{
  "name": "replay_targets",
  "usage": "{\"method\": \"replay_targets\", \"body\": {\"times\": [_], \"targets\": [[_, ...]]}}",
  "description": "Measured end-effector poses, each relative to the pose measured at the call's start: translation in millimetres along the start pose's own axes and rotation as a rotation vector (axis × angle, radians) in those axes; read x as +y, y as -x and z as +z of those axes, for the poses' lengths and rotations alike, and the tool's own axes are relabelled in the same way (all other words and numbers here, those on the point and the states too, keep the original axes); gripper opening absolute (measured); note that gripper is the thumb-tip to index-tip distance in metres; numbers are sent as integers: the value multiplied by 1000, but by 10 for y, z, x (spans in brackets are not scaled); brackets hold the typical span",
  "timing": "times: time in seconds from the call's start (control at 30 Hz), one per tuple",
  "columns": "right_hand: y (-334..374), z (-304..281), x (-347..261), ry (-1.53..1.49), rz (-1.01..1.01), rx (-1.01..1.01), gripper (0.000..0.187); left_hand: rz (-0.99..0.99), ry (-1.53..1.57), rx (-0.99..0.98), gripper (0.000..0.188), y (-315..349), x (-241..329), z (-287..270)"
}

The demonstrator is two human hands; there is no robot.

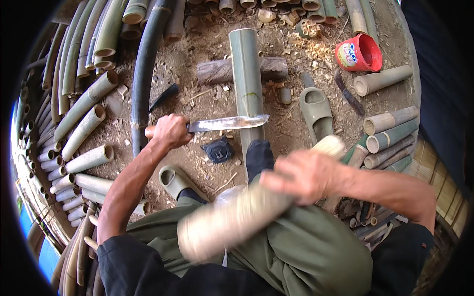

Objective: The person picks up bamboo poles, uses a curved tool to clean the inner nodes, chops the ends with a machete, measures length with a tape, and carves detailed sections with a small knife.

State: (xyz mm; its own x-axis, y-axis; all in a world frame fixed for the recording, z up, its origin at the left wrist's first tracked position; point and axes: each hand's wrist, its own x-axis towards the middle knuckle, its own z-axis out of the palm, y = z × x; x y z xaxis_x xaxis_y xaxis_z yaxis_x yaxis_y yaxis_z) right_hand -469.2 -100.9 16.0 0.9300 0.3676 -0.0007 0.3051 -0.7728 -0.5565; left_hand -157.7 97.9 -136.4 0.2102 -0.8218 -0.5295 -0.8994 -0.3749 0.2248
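Observation:
In my left hand [170,130] is the wooden handle of a machete [227,123], fingers wrapped round it. Its worn, stained blade points right and crosses over a thick green bamboo pole [245,74]; whether blade and bamboo touch I cannot tell. That pole rests across a short dark log [215,72]. A foot in a dark sock [259,157] is at the pole's near end. My right hand [308,175] is closed round a pale, thick wooden club [229,222], blurred by motion. It slants above my lap, its far end showing past my hand.
Cut bamboo pieces [89,106] lie stacked along the left, with more [392,118] at right. A dark curved pole [144,74] stretches along the left. Around are a red bucket [368,52], a green sandal [316,111], a black tape measure [217,149] and wood shavings [321,49].

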Motion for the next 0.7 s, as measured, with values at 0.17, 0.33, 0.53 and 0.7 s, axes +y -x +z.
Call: {"method": "replay_targets", "body": {"times": [0.17, 0.33, 0.53, 0.7], "targets": [[184, -151, 892, 100, 321, -163, 64, -14, -30, -54, 20, -35, 83, -14], [-33, -7, 28, 54, -16, 55, 69, 25, -18, 33, 21, -52, 30, 1], [8, 28, 200, 77, -13, 92, 61, 10, -27, -31, 21, -91, 89, -30], [59, 116, -74, 47, -71, 29, 87, 54, -22, 33, 20, -99, 16, -60]]}}
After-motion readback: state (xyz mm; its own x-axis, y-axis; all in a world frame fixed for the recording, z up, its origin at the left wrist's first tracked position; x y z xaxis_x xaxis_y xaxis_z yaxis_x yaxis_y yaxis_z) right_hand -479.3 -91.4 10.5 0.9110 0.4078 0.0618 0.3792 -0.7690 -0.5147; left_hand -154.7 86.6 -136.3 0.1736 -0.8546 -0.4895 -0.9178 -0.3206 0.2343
